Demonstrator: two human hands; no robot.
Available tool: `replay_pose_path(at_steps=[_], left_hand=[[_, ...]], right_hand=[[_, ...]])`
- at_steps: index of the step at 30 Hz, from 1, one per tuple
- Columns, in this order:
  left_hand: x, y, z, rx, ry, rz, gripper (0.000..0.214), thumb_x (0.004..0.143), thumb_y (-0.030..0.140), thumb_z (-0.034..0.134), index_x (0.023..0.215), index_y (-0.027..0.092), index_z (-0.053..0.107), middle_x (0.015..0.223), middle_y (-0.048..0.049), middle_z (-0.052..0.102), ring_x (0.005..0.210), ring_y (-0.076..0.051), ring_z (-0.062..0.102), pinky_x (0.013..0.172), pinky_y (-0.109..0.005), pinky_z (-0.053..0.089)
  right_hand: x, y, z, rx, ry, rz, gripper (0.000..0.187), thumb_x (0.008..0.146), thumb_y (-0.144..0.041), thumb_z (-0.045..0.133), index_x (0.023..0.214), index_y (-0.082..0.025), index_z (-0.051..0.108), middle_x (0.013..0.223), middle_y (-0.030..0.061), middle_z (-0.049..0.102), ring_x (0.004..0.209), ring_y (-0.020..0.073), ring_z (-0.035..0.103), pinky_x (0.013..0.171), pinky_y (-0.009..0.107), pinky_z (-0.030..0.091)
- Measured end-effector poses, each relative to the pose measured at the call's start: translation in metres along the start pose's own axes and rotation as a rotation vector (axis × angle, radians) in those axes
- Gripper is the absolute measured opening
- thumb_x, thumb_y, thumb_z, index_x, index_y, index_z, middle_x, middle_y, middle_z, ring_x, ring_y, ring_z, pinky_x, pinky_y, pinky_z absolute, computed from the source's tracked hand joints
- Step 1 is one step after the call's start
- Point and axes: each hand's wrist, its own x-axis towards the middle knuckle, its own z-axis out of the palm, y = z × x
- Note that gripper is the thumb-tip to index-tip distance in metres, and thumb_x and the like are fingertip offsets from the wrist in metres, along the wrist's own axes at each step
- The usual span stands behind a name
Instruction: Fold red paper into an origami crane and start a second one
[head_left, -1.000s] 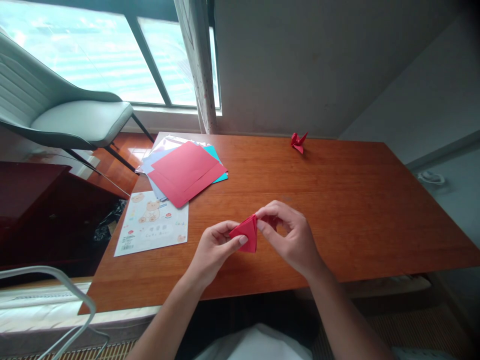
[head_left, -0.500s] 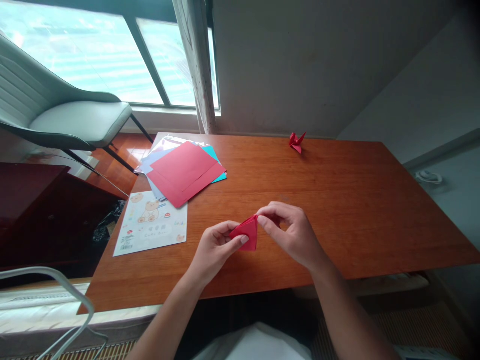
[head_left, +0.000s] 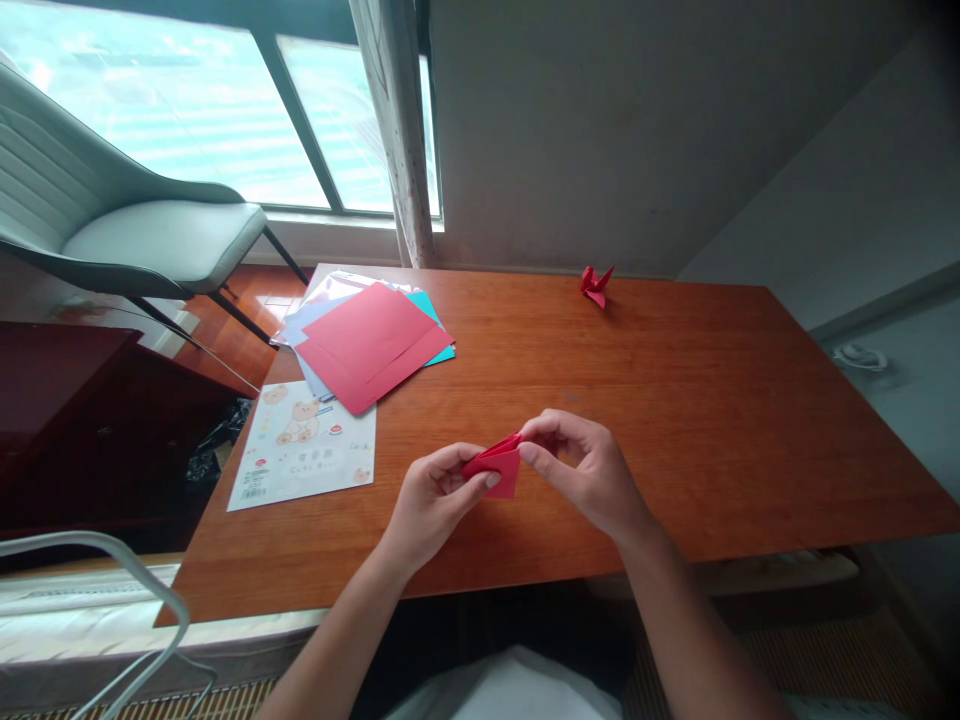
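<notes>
A small folded piece of red paper (head_left: 500, 466) is held just above the wooden table (head_left: 675, 400) near its front edge. My left hand (head_left: 431, 497) pinches its left side with thumb and fingers closed. My right hand (head_left: 581, 475) pinches the upper right corner, its fingers curled together. The fold is roughly triangular and tilted flat toward the table.
A stack of red, blue and pale paper sheets (head_left: 367, 340) lies at the table's back left, with a printed bear sheet (head_left: 304, 445) in front of it. A finished red paper crane (head_left: 596, 283) stands at the far edge. A grey chair (head_left: 127, 220) is by the window.
The folded red paper has been pressed lower and flatter between both hands; my right fingers have closed in tighter on its corner.
</notes>
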Motion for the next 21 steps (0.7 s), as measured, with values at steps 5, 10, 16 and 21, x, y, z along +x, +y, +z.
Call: replay_pose_path(at_steps=[5, 10, 16, 21], left_hand=[[-0.001, 0.000, -0.002, -0.095, 0.031, -0.043, 0.035, 0.086, 0.036, 0.074, 0.116, 0.019, 0.071, 0.102, -0.0066, 0.075, 0.082, -0.017, 0.068, 0.069, -0.024, 0.056], [-0.001, 0.000, -0.002, -0.345, -0.016, -0.186, 0.039, 0.090, 0.040, 0.069, 0.124, 0.021, 0.065, 0.083, -0.0016, 0.067, 0.062, -0.011, 0.059, 0.051, -0.020, 0.051], [0.000, 0.003, -0.004, -0.504, -0.072, -0.307, 0.029, 0.089, 0.036, 0.072, 0.112, 0.018, 0.071, 0.072, 0.0011, 0.062, 0.052, -0.005, 0.051, 0.047, -0.014, 0.042], [0.001, 0.003, -0.005, -0.514, -0.078, -0.323, 0.028, 0.089, 0.034, 0.073, 0.111, 0.017, 0.072, 0.075, 0.0001, 0.064, 0.054, -0.004, 0.053, 0.048, -0.014, 0.042]], right_hand=[[-0.004, 0.008, 0.006, 0.088, 0.038, -0.003, 0.014, 0.091, -0.033, 0.066, 0.096, -0.023, 0.074, 0.089, 0.0032, 0.072, 0.080, 0.0182, 0.066, 0.071, 0.029, 0.054], [-0.003, 0.006, 0.013, 0.077, 0.075, 0.045, 0.020, 0.090, -0.031, 0.067, 0.107, -0.023, 0.075, 0.083, 0.0021, 0.069, 0.074, 0.0161, 0.061, 0.069, 0.028, 0.051], [0.007, -0.003, 0.015, 0.147, 0.116, 0.141, 0.018, 0.087, -0.034, 0.070, 0.096, -0.020, 0.075, 0.075, 0.0012, 0.064, 0.068, 0.0142, 0.056, 0.061, 0.025, 0.046], [0.015, -0.008, 0.013, 0.170, 0.107, 0.171, 0.017, 0.086, -0.034, 0.070, 0.093, -0.019, 0.075, 0.084, 0.0039, 0.069, 0.074, 0.0162, 0.060, 0.063, 0.026, 0.047]])
